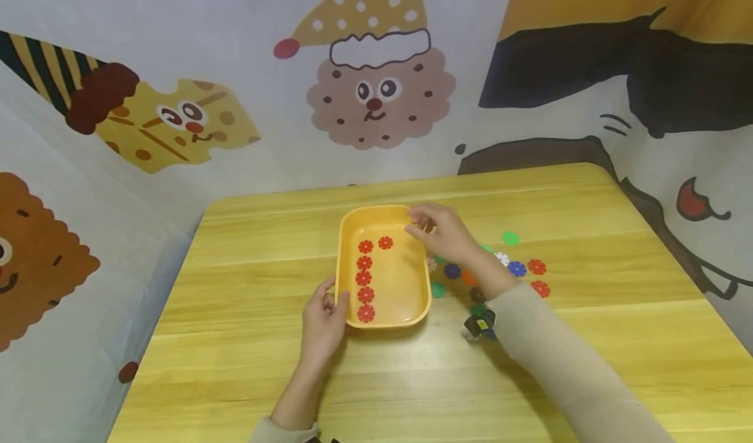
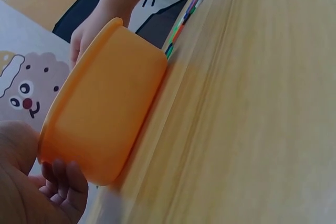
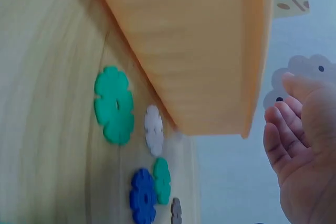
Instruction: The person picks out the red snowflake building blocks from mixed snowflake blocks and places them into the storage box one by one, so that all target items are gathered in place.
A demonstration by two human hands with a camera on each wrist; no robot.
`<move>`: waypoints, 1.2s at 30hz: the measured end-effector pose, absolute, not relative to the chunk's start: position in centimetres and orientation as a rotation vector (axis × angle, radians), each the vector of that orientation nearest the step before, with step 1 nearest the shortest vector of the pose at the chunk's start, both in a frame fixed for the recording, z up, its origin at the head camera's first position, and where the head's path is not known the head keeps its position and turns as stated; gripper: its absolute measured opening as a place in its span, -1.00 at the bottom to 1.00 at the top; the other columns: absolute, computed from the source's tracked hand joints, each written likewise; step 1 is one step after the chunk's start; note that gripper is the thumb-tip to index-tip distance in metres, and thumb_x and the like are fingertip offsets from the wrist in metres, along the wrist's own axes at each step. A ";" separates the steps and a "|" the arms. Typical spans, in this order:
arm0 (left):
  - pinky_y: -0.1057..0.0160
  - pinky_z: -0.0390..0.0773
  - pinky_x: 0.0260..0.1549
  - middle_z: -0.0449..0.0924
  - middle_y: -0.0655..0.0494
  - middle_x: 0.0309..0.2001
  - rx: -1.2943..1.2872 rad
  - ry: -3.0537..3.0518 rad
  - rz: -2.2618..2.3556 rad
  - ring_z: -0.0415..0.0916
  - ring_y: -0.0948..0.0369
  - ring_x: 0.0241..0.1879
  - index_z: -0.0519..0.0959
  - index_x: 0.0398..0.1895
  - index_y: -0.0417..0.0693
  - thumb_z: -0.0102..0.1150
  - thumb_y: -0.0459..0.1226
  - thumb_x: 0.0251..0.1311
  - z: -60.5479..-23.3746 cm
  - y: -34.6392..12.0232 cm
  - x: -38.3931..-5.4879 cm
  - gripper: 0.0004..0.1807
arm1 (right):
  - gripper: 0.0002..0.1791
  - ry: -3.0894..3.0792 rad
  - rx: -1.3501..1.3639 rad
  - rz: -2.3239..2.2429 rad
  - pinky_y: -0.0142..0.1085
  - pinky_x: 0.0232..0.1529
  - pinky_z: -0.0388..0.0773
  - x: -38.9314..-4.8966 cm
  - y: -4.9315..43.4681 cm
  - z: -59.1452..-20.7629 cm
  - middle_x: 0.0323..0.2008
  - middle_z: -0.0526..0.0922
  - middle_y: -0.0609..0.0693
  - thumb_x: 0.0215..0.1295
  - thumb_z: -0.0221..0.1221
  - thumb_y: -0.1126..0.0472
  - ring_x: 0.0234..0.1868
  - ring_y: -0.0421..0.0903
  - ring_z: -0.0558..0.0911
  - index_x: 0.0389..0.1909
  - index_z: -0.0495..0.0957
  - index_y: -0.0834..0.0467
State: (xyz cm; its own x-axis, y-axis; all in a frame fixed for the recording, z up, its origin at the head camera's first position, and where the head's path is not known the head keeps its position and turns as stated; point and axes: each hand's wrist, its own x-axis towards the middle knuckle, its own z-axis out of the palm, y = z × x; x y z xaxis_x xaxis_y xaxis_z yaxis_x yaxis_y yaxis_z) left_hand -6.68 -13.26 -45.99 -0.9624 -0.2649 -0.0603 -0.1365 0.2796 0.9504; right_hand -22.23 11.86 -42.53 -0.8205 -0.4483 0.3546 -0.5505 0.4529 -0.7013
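A yellow-orange plastic tray (image 1: 400, 309) lies on the wooden table. Inside it, several red snowflake discs (image 1: 365, 278) form a column along the left side, with one more red disc (image 1: 385, 242) beside the top one. My left hand (image 1: 323, 325) grips the tray's lower left rim, thumb over the edge and fingers against the outer wall, as the left wrist view also shows. Above the tray's upper right corner hovers my right hand (image 1: 438, 230), its fingers loosely bent. In the right wrist view, nothing shows between the thumb and fingers of that hand (image 3: 302, 135).
Loose snowflake discs in several colours lie right of the tray, among them a blue disc (image 1: 451, 271), a green disc (image 1: 510, 238) and a red disc (image 1: 537, 266). Some hide beneath the right forearm. A cartoon-printed cloth (image 1: 265, 155) hangs behind the table.
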 end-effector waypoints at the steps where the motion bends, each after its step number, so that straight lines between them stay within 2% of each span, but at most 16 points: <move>1: 0.43 0.29 -0.71 0.37 0.09 -0.53 0.385 -2.427 -1.774 0.25 0.33 -0.64 0.46 0.32 -0.23 0.21 -0.29 0.39 -46.0 -13.3 -6.7 -0.53 | -0.66 -2.575 0.881 1.316 -0.28 -0.29 0.64 -22.2 12.1 -42.5 -0.26 0.65 0.03 0.35 0.33 0.21 -0.32 -0.10 0.61 0.05 0.62 0.30; 7: 0.42 0.25 -0.70 0.35 0.10 -0.56 0.390 -2.431 -1.761 0.22 0.32 -0.64 0.49 0.29 -0.24 0.20 -0.26 0.41 -46.0 -13.3 -6.8 -0.55 | -0.65 -2.543 0.900 1.304 -0.28 -0.32 0.65 -21.8 13.2 -42.6 -0.30 0.64 0.05 0.32 0.34 0.24 -0.33 -0.09 0.60 0.03 0.62 0.35; 11: 0.43 0.25 -0.72 0.35 0.11 -0.56 0.378 -2.432 -1.767 0.22 0.34 -0.66 0.47 0.29 -0.26 0.16 -0.27 0.43 -46.0 -13.4 -6.7 -0.57 | -0.66 -2.567 0.861 1.289 -0.29 -0.32 0.65 -21.6 14.1 -42.9 -0.29 0.65 0.03 0.31 0.35 0.23 -0.32 -0.11 0.60 0.03 0.62 0.32; 19: 0.38 0.44 -0.76 0.39 0.07 -0.54 0.391 -2.394 -1.804 0.35 0.26 -0.69 0.46 0.30 -0.26 0.13 -0.33 0.43 -45.8 -13.0 -6.7 -0.58 | -0.68 -2.608 0.795 1.251 -0.27 -0.30 0.64 -21.0 16.2 -43.1 -0.30 0.67 0.02 0.32 0.35 0.22 -0.34 -0.11 0.60 0.02 0.64 0.28; 27: 0.43 0.29 -0.76 0.36 0.09 -0.56 0.389 -2.402 -1.722 0.25 0.32 -0.68 0.46 0.29 -0.33 0.13 -0.36 0.41 -45.8 -12.7 -6.8 -0.58 | -0.71 -2.565 0.835 1.176 -0.28 -0.35 0.64 -20.7 18.4 -43.8 -0.36 0.67 0.01 0.26 0.39 0.26 -0.39 -0.13 0.60 -0.06 0.65 0.31; 36: 0.43 0.25 -0.74 0.35 0.10 -0.58 0.373 -2.406 -1.680 0.22 0.34 -0.67 0.49 0.26 -0.34 0.14 -0.39 0.39 -45.9 -12.6 -6.8 -0.59 | -0.67 -2.601 0.848 1.155 -0.28 -0.34 0.64 -20.1 20.4 -44.2 -0.31 0.68 0.05 0.26 0.38 0.27 -0.39 -0.12 0.60 -0.03 0.64 0.36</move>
State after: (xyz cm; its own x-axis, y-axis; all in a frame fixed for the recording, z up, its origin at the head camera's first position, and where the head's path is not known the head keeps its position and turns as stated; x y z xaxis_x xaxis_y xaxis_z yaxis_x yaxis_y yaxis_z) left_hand -6.84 -12.62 -45.86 -0.9516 -0.3072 0.0064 -0.0999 0.3290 0.9390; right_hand -20.10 20.45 -44.20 -0.8234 -0.4297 0.3707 -0.5631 0.5381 -0.6272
